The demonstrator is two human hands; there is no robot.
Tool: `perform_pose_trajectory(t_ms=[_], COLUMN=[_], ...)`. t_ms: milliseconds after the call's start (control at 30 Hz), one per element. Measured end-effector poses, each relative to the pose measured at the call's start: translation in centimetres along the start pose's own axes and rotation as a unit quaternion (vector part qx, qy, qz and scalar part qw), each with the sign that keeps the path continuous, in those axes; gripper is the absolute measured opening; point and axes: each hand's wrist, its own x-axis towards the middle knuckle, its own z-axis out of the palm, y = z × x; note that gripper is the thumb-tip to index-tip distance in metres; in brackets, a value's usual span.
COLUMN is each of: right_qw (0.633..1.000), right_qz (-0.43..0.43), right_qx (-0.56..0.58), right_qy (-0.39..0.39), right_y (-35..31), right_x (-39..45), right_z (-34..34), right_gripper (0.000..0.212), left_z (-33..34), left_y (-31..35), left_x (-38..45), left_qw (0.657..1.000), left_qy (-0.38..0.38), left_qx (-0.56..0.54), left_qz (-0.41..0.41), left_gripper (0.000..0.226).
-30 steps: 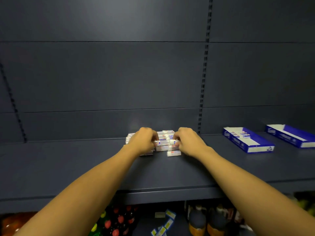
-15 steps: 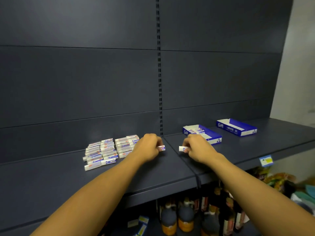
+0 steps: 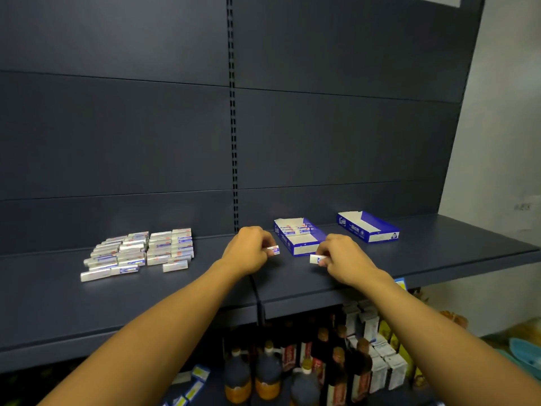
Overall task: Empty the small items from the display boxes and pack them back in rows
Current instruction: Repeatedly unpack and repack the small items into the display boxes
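A heap of small white packs [image 3: 140, 253] with blue and red print lies on the dark shelf [image 3: 439, 253] at the left. My left hand [image 3: 248, 250] grips one small pack [image 3: 273, 249] just left of the nearer blue display box [image 3: 304, 247]. That box holds a few packs [image 3: 295, 230] at its far end. My right hand [image 3: 345, 259] pinches another small pack [image 3: 316, 259] in front of the same box. A second blue display box [image 3: 371, 231] stands further right and looks empty.
The shelf's front edge [image 3: 322, 300] runs below my wrists. Under it stand dark bottles [image 3: 269, 376] and white cartons [image 3: 380, 364]. A slotted upright [image 3: 232, 112] divides the back panel. A pale wall [image 3: 503, 127] is at the right.
Both hands left the heap of packs, each carrying one pack, and moved right to the nearer blue box. My view swung right with them.
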Motion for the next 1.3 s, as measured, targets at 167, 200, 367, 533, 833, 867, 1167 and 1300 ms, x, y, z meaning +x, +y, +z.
perform_pose_trajectory(t_ms=[167,200,367,533,833,867,1167,1300], right_qw=[1.000,0.999,0.999,0.997,0.995,0.995,0.995,0.994], right_qz=[-0.015,-0.018,-0.033,-0.034,-0.038,-0.037,-0.035,-0.051], right_qx=[0.021,0.028,0.041,0.062,0.079,0.084,0.090,0.095], right_qy=[-0.009,-0.010,-0.004,0.015,0.038,0.041,0.033,0.031], right_y=[3.4,3.8,5.3,6.3,8.3,8.4,9.8,10.2], right_x=[-0.6,-0.6,0.2,2.3,8.4,9.2,14.6,16.4], right_z=[-0.5,-0.4,-0.2,0.1,0.7,0.9,3.7,5.2], right_gripper=[0.023,0.023,0.023,0.023,0.018,0.018,0.022,0.021], left_z=[1.9,2.3,3.2,2.7,3.5,3.9,6.1,6.7], left_y=[2.2,2.4,3.2,2.8,1.2,1.1,0.0,-0.5], left_x=[-0.2,-0.3,0.1,2.4,8.4,9.0,13.3,14.5], left_qw=[0.999,0.999,0.998,0.998,0.995,0.994,0.996,0.997], left_qy=[0.012,0.013,0.013,0.046,0.076,0.079,0.051,0.041], left_qx=[-0.010,-0.010,-0.006,0.003,-0.018,-0.026,-0.017,0.003], left_qz=[-0.038,-0.041,-0.054,-0.048,-0.064,-0.065,-0.065,-0.071], left_gripper=[0.013,0.013,0.013,0.013,0.010,0.009,0.014,0.017])
